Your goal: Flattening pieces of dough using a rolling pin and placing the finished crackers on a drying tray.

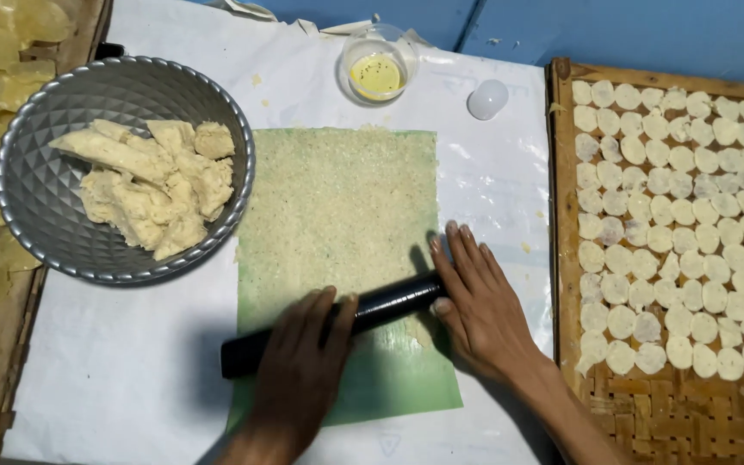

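Observation:
A thin sheet of pale dough (337, 207) is spread over a green mat (406, 383) in the middle of the white work surface. A black rolling pin (385, 301) lies slantwise across the near part of the mat. My left hand (299, 366) presses flat on the pin's left half, fingers together. My right hand (471, 301) rests palm down on its right end, fingers stretched toward the dough. Neither hand wraps around the pin.
A metal bowl (45, 172) with lumps of dough stands at the left. A woven bamboo tray (647, 422) with several small round dough discs lies at the right. A small glass of yellow oil (378, 65) and a white cap (486, 99) sit at the back.

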